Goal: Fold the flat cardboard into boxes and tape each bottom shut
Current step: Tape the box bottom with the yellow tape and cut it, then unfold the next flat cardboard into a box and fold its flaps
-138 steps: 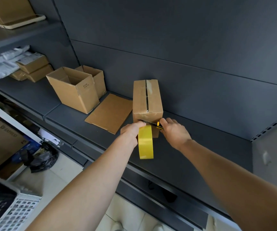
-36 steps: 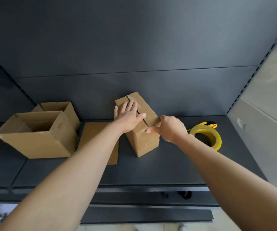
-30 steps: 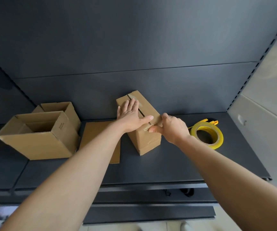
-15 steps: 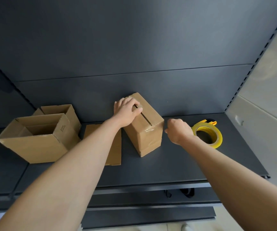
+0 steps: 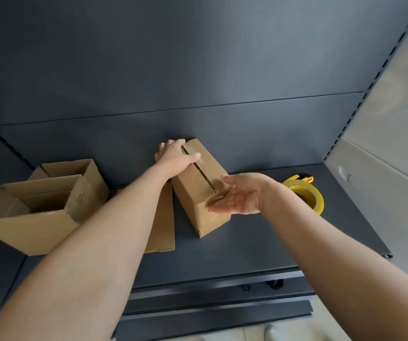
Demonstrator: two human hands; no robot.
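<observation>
Bare shelf [image 5: 259,242] lies open in front of the taped box [image 5: 198,183] and to its right, up to the tape roll [image 5: 318,200]. To the left, flat cardboard [image 5: 163,232] lies just beside the box, with two open boxes [image 5: 33,217] standing beyond it. The back panel [image 5: 198,94] closes off the far side.

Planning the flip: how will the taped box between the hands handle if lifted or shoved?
Probably light: the taped box is plain cardboard like the open boxes beside it. Likely stiff, its seam being taped. Narrow, so a side shove may tip it unless the left hand gripping its far end steadies it.
</observation>
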